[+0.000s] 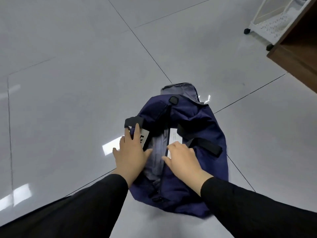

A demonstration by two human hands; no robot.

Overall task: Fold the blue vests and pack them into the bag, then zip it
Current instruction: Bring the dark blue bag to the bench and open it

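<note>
Floor (68, 83): pale grey glossy tiles with dark grout lines and patches of reflected light; bears everything below.
Wooden furniture (298, 54): dark brown corner, upper right edge of view, well apart from the bag.
White cart (272, 26): perforated tray on black castors, just beside the wooden furniture.
Bag (202, 122): navy duffel lying on the floor at centre, between the two forearms. Long axis running from the near end by the body to the far end, tilted slightly right as seen; far end flap open, showing grey lining.
Top opening (157, 152): gaping along the long axis — grey lining visible between the hands, zip not yet drawn shut over this stretch.
Handles (208, 146): two black webbing straps, one splayed to each side of the opening.
Left hand (130, 152): fingers straight and spread, pressing flat on the left edge of the opening, partly over a white tag (143, 137).
Right hand (183, 158): lying on the right edge of the opening, fingertips bent down at the zip line; whether a zip pull is pinched cannot be told.
White label (175, 136): printed slip just beyond the right hand.
Vests: none in view outside the bag — folding and packing judged done, contents hidden.
Remaining: zipping the top, probably also the far end.
</note>
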